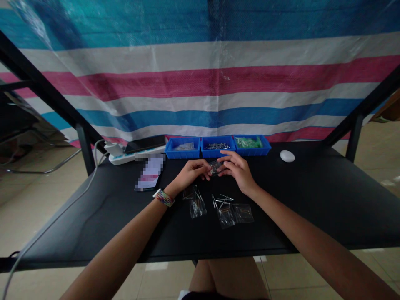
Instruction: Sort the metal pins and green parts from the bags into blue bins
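One small clear bag is sitting between the person's two hands, just in front of the blue bins, with something dark or metallic showing inside. On the nearer desk, a left group of clear bags and a right group of clear bags are already holding thin pieces, while several silver rods are lying loose beside them, apparently unbagged. How much is left is staying unclear (the middle blue bin is holding plenty more metal pieces).

The left hand is pinching the bag's left edge between thumb and fingers, its wrist wearing a woven band. The right hand is meeting the opposite edge with fingers parted, the index finger extending above; whether it is gripping cannot be told. Both forearms are slanting inward over the desk.
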The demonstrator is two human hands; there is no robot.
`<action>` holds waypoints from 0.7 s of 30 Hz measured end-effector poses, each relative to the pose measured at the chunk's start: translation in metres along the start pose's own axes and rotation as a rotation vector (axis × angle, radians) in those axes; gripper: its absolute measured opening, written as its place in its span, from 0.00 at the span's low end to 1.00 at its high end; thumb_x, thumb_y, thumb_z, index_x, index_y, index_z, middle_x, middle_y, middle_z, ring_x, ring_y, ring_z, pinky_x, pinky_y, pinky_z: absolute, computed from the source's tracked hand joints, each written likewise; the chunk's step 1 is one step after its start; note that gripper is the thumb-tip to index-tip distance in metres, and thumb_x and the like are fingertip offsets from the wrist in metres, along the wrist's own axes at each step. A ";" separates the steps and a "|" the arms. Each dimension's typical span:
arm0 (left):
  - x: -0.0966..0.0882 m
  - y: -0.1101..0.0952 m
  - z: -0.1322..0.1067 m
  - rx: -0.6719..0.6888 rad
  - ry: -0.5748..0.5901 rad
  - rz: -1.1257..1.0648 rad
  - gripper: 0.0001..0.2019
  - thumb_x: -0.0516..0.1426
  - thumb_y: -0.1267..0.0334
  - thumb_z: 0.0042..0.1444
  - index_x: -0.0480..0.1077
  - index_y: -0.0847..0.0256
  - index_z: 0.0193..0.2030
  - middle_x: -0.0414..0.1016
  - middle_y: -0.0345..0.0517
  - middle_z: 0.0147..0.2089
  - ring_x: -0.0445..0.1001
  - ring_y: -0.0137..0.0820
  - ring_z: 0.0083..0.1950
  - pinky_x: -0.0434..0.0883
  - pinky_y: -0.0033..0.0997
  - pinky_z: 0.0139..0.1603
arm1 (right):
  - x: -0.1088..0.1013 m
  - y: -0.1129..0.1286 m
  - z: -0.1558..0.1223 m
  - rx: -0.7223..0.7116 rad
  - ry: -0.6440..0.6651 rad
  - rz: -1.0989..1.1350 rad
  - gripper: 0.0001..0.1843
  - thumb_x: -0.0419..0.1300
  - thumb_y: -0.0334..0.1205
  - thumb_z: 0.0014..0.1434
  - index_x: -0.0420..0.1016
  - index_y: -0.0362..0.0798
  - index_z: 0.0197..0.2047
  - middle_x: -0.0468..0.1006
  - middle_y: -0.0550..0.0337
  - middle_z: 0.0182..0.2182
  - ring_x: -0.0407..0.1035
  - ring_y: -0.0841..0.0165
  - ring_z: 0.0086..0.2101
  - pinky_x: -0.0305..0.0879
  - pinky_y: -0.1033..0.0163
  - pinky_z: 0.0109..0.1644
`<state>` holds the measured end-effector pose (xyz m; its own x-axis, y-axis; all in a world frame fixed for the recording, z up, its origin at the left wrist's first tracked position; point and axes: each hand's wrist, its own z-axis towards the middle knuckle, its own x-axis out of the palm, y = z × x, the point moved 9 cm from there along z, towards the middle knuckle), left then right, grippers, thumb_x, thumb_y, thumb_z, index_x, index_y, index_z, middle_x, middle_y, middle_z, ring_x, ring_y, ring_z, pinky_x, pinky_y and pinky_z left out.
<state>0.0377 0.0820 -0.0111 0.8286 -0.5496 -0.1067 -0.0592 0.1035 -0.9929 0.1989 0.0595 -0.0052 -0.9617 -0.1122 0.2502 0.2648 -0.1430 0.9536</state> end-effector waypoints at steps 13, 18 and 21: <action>0.001 -0.011 -0.003 0.025 -0.021 0.109 0.20 0.62 0.46 0.62 0.74 0.62 0.29 0.73 0.41 0.25 0.71 0.28 0.27 0.67 0.28 0.33 | 0.011 -0.009 -0.003 0.081 0.090 -0.070 0.16 0.73 0.48 0.54 0.78 0.49 0.40 0.81 0.62 0.32 0.75 0.70 0.25 0.78 0.62 0.28; 0.003 -0.016 -0.005 0.018 0.033 0.129 0.32 0.49 0.43 0.70 0.76 0.63 0.23 0.70 0.45 0.19 0.68 0.28 0.23 0.65 0.31 0.33 | 0.015 0.007 -0.006 -0.040 0.078 -0.127 0.13 0.72 0.48 0.57 0.81 0.49 0.40 0.81 0.60 0.29 0.76 0.68 0.25 0.79 0.59 0.30; 0.003 -0.011 -0.003 -0.014 0.031 0.071 0.31 0.52 0.41 0.69 0.79 0.65 0.27 0.77 0.49 0.23 0.72 0.30 0.26 0.68 0.31 0.34 | 0.017 0.015 -0.008 -0.115 0.085 -0.162 0.10 0.70 0.47 0.60 0.84 0.50 0.39 0.83 0.57 0.33 0.79 0.64 0.31 0.81 0.55 0.36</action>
<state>0.0386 0.0767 -0.0011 0.8043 -0.5668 -0.1782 -0.1251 0.1316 -0.9834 0.1870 0.0473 0.0121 -0.9841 -0.1608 0.0753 0.1182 -0.2765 0.9537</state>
